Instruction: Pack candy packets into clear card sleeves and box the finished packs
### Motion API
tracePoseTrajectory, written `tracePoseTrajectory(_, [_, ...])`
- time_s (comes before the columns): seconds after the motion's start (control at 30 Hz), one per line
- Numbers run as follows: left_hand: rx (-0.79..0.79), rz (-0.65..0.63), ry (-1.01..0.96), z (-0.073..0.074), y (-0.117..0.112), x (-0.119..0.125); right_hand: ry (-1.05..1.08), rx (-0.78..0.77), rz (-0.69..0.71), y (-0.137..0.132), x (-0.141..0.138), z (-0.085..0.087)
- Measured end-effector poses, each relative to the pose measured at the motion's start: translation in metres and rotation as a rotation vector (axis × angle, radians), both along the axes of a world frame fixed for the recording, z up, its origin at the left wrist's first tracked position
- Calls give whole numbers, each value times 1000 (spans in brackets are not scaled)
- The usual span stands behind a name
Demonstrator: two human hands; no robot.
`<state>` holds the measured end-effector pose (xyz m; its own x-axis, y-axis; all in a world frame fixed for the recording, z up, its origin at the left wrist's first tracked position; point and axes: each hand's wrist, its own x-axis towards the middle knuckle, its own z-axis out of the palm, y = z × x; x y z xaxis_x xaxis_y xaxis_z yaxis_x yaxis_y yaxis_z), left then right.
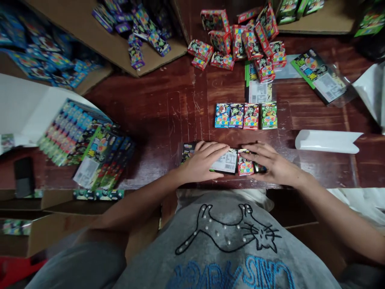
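My left hand (203, 160) lies fingers-down on a clear plastic sleeve with a printed card and barcode label (225, 162) at the table's near edge. My right hand (270, 162) presses on small colourful boxes (245, 166) at the sleeve's right end, fingers curved over them. Just beyond my hands, a row of small boxes (245, 116) in blue, purple, red and green lies side by side on the dark red wooden table (168, 108).
A heap of red boxes (240, 40) lies at the back. Cardboard trays hold purple boxes (135, 24) and blue boxes (45, 56). Packed sleeves (90, 152) are stacked at left. A white plastic strip (326, 141) and another printed sleeve (321, 74) lie at right.
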<state>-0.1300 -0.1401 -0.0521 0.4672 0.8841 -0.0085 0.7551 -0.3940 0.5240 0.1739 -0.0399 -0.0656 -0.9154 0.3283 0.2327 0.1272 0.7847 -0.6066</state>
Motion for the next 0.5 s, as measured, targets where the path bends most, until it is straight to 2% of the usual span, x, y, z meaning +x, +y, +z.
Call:
tracePoseTrajectory(0.2, [55,64,28,-7,-4,10,-13,-27,-48,1,-25,-8])
tracePoseTrajectory(0.4, [39,78,54,-4,-4,15,-170,-42,-94,9,10,8])
tracePoseTrajectory(0.5, [36,60,50,-3,-1,17,-148,-51,-110,16,17,9])
